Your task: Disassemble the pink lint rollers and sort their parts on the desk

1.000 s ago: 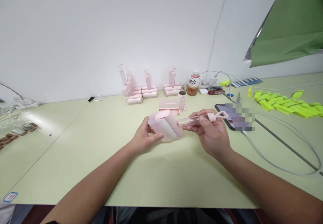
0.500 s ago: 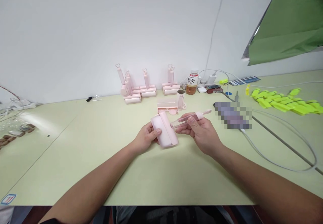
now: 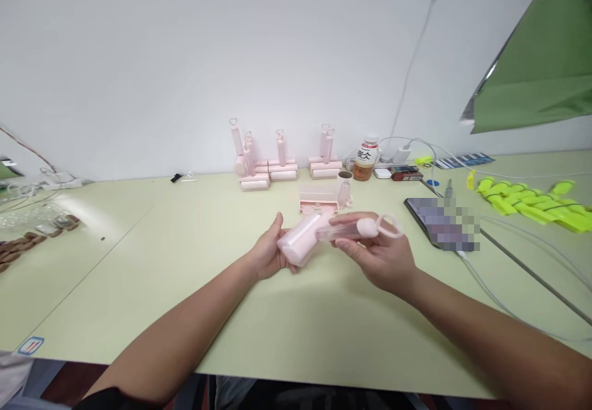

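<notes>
Across the fingers of my left hand rests a pink lint roller head, turned with its round end towards me. The thumb is raised off it, and the other fingers curl underneath. My right hand grips a see-through pink lint roller handle with a pale loop at its near end. The handle's far tip meets the side of the head; whether the two are joined I cannot tell. Just behind lie an opened pink case and an upright roll with a brown core.
Several finished-looking pink rollers stand along the wall. Right of them are a bottle, small boxes and white cables. A blurred phone lies to the right, near neon yellow bands. Brown pieces lie at far left.
The roller head has been turned in my left hand, whose thumb has lifted off. My right hand has rolled over, showing the handle's loop. The whole view has shifted slightly left.
</notes>
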A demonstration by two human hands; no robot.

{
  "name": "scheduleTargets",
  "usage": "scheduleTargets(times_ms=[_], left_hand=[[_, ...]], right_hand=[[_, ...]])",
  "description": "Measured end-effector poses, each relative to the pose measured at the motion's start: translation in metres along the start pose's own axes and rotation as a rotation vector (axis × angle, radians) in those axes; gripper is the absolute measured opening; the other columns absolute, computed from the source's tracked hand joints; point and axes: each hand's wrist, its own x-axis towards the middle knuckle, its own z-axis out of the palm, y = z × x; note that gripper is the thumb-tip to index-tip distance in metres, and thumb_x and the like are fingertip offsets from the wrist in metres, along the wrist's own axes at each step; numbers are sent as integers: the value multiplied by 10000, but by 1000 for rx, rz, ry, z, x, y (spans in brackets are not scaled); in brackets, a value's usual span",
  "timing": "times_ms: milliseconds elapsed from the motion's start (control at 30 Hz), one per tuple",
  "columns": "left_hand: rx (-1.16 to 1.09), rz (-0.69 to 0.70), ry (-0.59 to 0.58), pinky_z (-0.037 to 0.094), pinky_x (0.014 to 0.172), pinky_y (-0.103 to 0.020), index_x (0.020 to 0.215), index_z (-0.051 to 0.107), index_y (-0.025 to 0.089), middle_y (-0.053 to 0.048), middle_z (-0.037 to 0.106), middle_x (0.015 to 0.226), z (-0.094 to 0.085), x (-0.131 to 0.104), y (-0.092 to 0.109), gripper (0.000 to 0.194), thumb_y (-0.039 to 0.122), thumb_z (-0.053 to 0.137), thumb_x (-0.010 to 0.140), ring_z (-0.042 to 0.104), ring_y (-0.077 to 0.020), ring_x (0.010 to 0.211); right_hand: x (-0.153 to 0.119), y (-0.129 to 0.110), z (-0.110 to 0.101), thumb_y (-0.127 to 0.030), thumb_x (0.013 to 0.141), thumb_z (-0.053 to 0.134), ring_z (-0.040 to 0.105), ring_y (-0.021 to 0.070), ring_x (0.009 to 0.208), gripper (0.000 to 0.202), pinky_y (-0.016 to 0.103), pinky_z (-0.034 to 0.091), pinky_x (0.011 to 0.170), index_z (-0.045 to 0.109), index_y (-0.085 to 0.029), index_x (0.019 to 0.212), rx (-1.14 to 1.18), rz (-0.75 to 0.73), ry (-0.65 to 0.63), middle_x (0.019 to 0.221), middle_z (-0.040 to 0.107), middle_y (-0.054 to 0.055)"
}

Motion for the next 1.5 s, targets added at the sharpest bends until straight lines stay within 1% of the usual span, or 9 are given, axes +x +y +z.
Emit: scheduleTargets(times_ms=[100,233,367,500,833,1200,1333,1433,1500], left_hand=[[-20,28,39,513,435,-297,1076,628,93,-79,646,714,-5,5,0,734,677,208,927,631,-178,505],[51,32,55,527,459,-289,1010,646,90,-78,639,777,-5,6,-2,633,647,360,917,646,-167,550],[113,36,73,532,480,-278,978,649,100,-59,628,766,0,5,-3,569,635,483,878,631,-146,555],[142,31,69,537,502,-285,975,644,103,-46,620,760,2,5,-4,512,593,539,871,625,-138,566],[253,51,30,524,541,-289,967,644,111,-38,590,798,4,6,-10,469,535,694,772,610,-127,602],[330,45,28,521,559,-285,915,638,135,-40,585,830,5,7,-12,445,528,730,727,608,-125,627],[350,49,29,521,562,-283,918,639,140,-41,586,829,4,7,-13,431,524,719,739,605,-126,633],[373,56,26,523,572,-291,933,645,140,-43,591,838,5,7,-13,435,527,713,745,610,-130,640],[383,59,27,522,572,-293,935,649,137,-44,591,842,6,6,-12,436,526,710,747,611,-131,642]], right_hand=[[33,-10,1,-318,821,696,692,200,730,157,330,590,643,658,-196,912,21,1,30,873,727,58],[102,-9,11,-331,816,675,662,179,620,173,316,561,571,572,-198,855,-12,80,98,743,671,15],[170,29,33,-329,822,640,647,170,665,171,316,532,590,543,-199,875,-103,109,57,920,649,44],[208,78,59,-287,793,654,624,197,786,150,314,490,690,547,-189,831,-339,183,6,853,638,47],[221,130,95,-346,852,570,589,192,762,175,290,420,683,580,-172,849,-515,330,-91,842,663,73],[227,139,118,-384,920,506,629,185,741,260,291,457,709,587,-150,996,-495,393,-111,863,687,97],[228,130,106,-420,906,533,648,182,690,384,300,479,687,569,-119,1142,-472,408,-143,912,693,111],[234,115,78,-409,848,613,655,219,799,460,328,487,727,564,-124,1205,-515,373,-142,1073,672,151],[238,103,52,-379,803,657,634,263,884,381,359,485,748,629,-141,1100,-655,320,-178,1070,675,155]])
